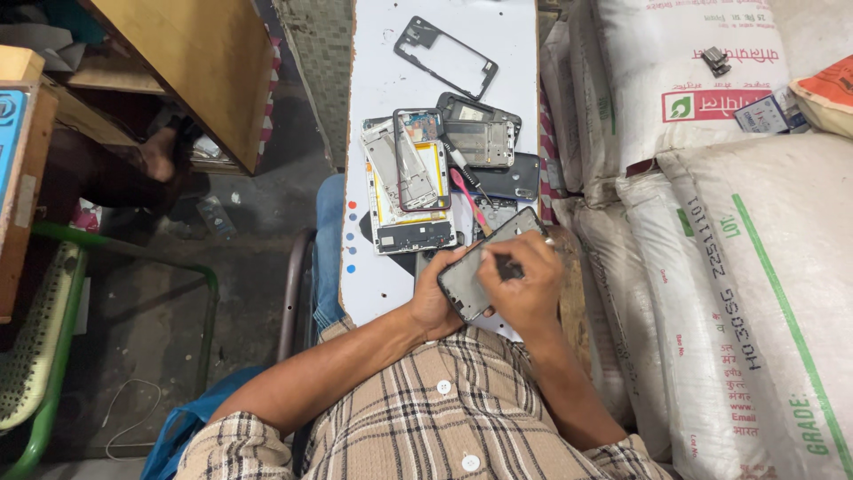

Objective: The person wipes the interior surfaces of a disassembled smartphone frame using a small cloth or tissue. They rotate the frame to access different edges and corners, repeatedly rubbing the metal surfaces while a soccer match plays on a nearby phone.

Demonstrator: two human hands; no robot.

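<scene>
My left hand [433, 298] grips the lower edge of a dark phone body [480, 262], held tilted above a white board [382, 80]. My right hand [526, 284] rests on the phone's face with fingers curled, pinching something small against it; what it pinches is hidden. Just beyond the phone lie a pink-handled tool [469, 200] and a screwdriver [462, 164]. A pile of opened phone parts [413, 178] sits past them on the board.
An empty black phone frame [444, 55] lies at the board's far end. Large white woven sacks [737, 222] are stacked to the right. A wooden cabinet [204, 62] and a green metal chair [53, 338] stand to the left, over a dark floor.
</scene>
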